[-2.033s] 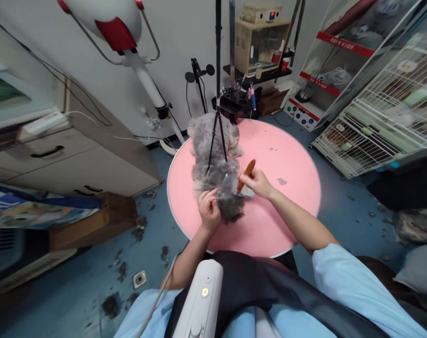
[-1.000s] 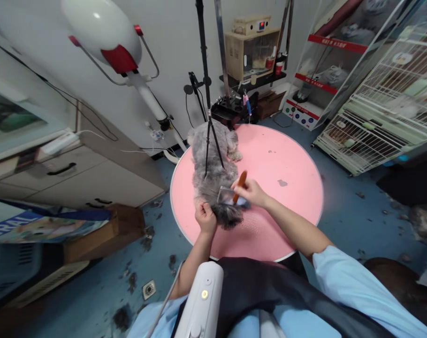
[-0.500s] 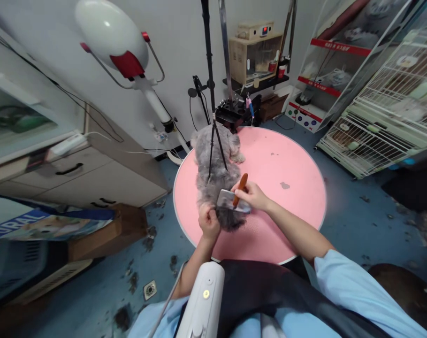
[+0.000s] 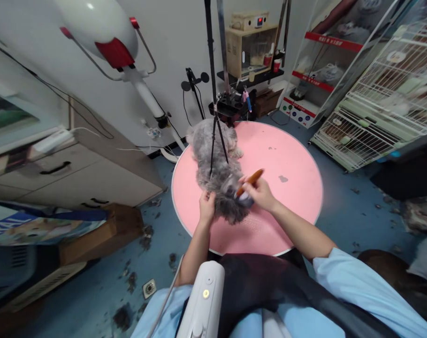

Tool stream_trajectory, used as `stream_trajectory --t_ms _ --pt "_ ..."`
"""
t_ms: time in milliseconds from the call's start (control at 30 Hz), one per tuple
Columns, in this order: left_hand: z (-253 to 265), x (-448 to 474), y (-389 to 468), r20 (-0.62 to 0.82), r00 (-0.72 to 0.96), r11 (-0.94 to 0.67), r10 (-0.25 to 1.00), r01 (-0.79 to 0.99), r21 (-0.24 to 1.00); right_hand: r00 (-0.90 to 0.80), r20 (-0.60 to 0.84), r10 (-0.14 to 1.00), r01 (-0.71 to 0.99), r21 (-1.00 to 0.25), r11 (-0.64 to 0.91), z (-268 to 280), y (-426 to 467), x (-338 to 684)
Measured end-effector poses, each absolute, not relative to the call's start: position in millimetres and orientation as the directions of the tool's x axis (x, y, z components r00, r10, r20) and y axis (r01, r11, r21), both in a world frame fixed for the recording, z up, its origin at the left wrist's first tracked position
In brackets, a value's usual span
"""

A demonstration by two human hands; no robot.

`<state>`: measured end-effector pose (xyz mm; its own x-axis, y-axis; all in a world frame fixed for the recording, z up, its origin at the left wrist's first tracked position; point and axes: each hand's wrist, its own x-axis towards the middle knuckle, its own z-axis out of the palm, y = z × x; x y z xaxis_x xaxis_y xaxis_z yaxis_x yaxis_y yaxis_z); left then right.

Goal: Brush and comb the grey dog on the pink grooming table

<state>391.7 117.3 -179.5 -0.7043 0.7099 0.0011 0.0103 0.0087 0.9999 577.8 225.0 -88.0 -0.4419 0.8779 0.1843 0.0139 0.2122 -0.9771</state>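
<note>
A grey, fluffy dog (image 4: 203, 148) lies on a round pink table (image 4: 294, 206), its darker, shaggier end towards me. My right hand (image 4: 264, 195) is closed around the brown handle of a slicker brush (image 4: 251, 181). The brush head is blurred and lies against the dark fur on the near right side. At the near left side of the dog, my left hand (image 4: 207, 206) is closed, its fingertips pinching fur. A black strap (image 4: 214, 94) comes down from above and splits into two loops at the dog's body.
Close in front of my chest is a white cylindrical device (image 4: 202, 300) with a cable. A white and red dryer on an arm (image 4: 115, 51) stands at the back left. Cabinets (image 4: 69, 171) are at left, wire cages (image 4: 368, 131) at right. Tufts of hair (image 4: 122, 318) litter the floor.
The brush has tilted to the right and moved slightly right and up. My left hand has moved up a little along the fur. The whole view has shifted slightly.
</note>
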Motion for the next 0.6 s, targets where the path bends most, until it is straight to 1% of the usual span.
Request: stream_trajectory --t_ms 33,67,133,167,200,233,267,300,333,400,433,467,500,533,567,600 --pt "-178.8 395.7 116.1 0.002 -0.697 -0.008 0.717 -0.006 1.0 -0.482 0.159 0.862 0.036 -0.979 0.2 -87.0 223.5 578.1" --pt "-177.9 399.4 115.1 0.014 -0.693 -0.029 0.721 -0.01 1.0 -0.452 0.15 0.879 0.053 -0.98 0.194 -85.8 222.7 578.6" --pt "-175.5 405.6 113.6 0.052 -0.684 -0.069 0.727 0.001 0.998 -0.247 0.198 0.949 0.058 -0.974 0.218 -82.8 222.0 579.5" --pt "-174.2 408.1 112.9 0.069 -0.684 -0.084 0.726 0.011 0.996 -0.18 0.233 0.956 0.05 -0.968 0.245 -81.4 221.4 579.7" --pt "-172.9 410.2 112.4 0.086 -0.688 -0.095 0.72 0.025 0.995 -0.199 0.256 0.946 0.043 -0.962 0.269 -80.1 220.3 579.6" --pt "-171.6 411.9 111.9 0.102 -0.697 -0.103 0.71 0.041 0.994 -0.291 0.255 0.922 0.04 -0.96 0.278 -79.1 218.8 579.0" --pt "-170.5 413.4 111.5 0.12 -0.706 -0.11 0.698 0.06 0.992 -0.397 0.225 0.89 0.048 -0.963 0.265 -78.3 217.4 578.0" --pt "-169.6 414.6 111.2 0.138 -0.716 -0.116 0.685 0.079 0.99 -0.459 0.187 0.869 0.062 -0.968 0.241 -77.5 216.4 576.8" --pt "-169.0 415.8 111.0 0.154 -0.721 -0.122 0.675 0.096 0.988 -0.446 0.167 0.879 0.073 -0.972 0.222 -76.6 216.0 575.5" --pt "-168.5 418.0 111.1 0.174 -0.72 -0.132 0.672 0.115 0.985 -0.261 0.202 0.944 0.06 -0.973 0.225 -74.8 216.7 573.7" --pt "-168.7 419.3 111.3 0.178 -0.718 -0.134 0.673 0.118 0.984 -0.197 0.234 0.952 0.046 -0.968 0.247 -73.8 217.3 573.3" --pt "-169.2 420.7 111.8 0.177 -0.714 -0.134 0.677 0.117 0.984 -0.211 0.258 0.943 0.037 -0.962 0.271 -73.0 217.8 573.0" --pt "-169.9 422.4 112.4 0.174 -0.711 -0.134 0.681 0.112 0.985 -0.297 0.261 0.919 0.038 -0.958 0.284 -72.3 218.3 573.0" --pt "-170.8 424.2 113.1 0.168 -0.71 -0.13 0.683 0.108 0.986 -0.401 0.236 0.885 0.05 -0.959 0.278 -71.7 219.1 573.1" --pt "-171.7 426.1 113.8 0.16 -0.714 -0.124 0.682 0.103 0.987 -0.462 0.201 0.864 0.071 -0.963 0.262 -71.1 220.4 573.5" --pt "-172.7 428.1 114.5 0.148 -0.716 -0.114 0.682 0.096 0.989 -0.449 0.181 0.875 0.09 -0.965 0.246 -70.4 222.4 574.1"
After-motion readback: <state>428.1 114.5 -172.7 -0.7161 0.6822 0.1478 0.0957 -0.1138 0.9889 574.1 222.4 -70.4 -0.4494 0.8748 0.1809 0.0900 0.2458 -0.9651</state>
